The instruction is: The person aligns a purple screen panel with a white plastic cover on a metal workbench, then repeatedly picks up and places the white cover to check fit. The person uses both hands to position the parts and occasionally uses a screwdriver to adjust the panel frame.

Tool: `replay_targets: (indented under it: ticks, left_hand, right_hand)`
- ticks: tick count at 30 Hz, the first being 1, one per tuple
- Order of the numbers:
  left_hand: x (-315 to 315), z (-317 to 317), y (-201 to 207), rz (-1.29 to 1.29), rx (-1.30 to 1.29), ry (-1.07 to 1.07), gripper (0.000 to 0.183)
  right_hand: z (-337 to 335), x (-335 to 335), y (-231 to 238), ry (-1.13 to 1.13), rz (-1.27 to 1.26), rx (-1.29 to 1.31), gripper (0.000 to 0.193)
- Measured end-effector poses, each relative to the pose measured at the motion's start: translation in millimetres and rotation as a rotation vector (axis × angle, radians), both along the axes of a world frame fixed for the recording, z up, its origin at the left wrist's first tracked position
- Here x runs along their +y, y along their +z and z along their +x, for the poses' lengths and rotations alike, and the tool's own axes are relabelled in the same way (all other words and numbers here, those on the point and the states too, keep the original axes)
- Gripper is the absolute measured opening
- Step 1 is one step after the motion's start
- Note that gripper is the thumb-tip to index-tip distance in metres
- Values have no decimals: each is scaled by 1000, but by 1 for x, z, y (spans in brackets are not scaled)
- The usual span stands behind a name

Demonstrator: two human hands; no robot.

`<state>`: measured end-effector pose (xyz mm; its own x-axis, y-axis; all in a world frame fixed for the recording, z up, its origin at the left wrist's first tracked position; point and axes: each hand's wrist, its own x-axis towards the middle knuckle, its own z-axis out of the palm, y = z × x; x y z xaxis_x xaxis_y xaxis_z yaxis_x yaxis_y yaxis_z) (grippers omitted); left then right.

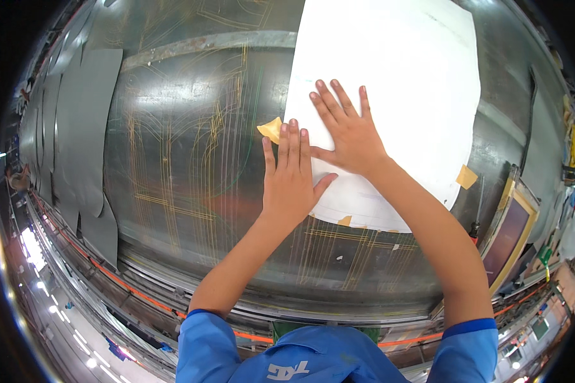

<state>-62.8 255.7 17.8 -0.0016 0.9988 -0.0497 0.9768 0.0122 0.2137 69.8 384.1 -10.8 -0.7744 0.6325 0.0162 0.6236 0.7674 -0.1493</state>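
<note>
On the scored grey metal worktable [191, 166], a large white sheet [402, 76] was laid flat, its long axis running away from the person toward the far edge and its near, curved edge lying just ahead of the forearms. Both hands were pressed palm-down with the fingers extended and nothing gripped. The left hand [291, 182] was set across the sheet's left edge, fingertips touching a piece of yellow tape [270, 129] that stuck out from that edge onto the bare metal. The right hand [350, 135] was spread wholly on the sheet, just beyond and to the right of the left hand, its thumb almost meeting the left forefinger. The tape was thus nearer the left hand, directly ahead of its fingers. More yellow tape tabs [466, 177] were seen at the sheet's right and near edges. Dark grey cut panels [86, 127] were laid well apart, at the table's left.
</note>
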Motion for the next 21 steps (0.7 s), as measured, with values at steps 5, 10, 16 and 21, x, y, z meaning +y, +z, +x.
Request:
replay_targets:
  ticks: [5,10,16,21]
  left_hand:
    - [-2,-6,-8,-59,66,90,95]
    - [-25,-14,-13,-76,142,147,95]
    - [-1,0,5,-90,234,178,98]
    - [-13,-30,-11,-359,262,156,117]
  right_hand:
    - [0,-1,2,3,-39,43,99]
    - [0,-7,1,1,-67,67,98]
    - [18,-2,-3,-74,-91,279,69]
    - [3,-12,-15,-302,-284,806,50]
